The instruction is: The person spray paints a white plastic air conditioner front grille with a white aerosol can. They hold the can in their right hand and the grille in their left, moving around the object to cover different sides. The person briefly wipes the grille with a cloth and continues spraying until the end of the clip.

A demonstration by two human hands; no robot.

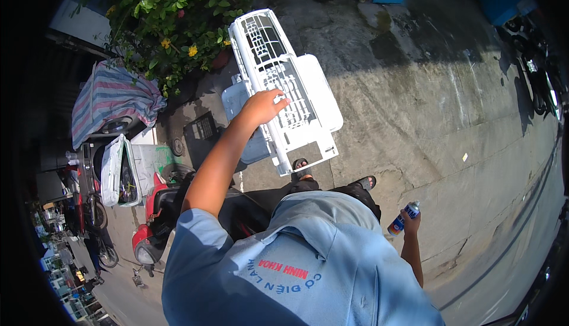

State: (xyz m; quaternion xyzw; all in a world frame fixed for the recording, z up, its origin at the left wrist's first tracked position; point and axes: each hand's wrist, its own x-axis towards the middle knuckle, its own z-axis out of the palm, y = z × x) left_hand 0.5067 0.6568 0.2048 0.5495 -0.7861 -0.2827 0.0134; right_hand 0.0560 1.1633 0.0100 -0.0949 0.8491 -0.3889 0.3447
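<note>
My left hand (pixel 264 108) is closed over the left edge of a white plastic air conditioner casing (pixel 299 139), its fingers curling onto the slatted grille. The casing is long and sunlit, stretching away from my feet. A flat white rounded panel (pixel 326 92) shows past its right side. Partly hidden on its left is a pale bluish piece (pixel 253 150), whose kind I cannot make out. Low at my right side, my right hand (pixel 411 222) is wrapped around a blue and orange spray can (pixel 397 224), well apart from the casing.
A leafy bush (pixel 172 24) with yellow flowers grows at the far left. Down the left side are a striped cloth cover (pixel 115 98), a white container (pixel 112 172) and a red motorbike (pixel 142 237). Parked motorbikes (pixel 533 71) line the far right. Concrete ground (pixel 403 130) lies between.
</note>
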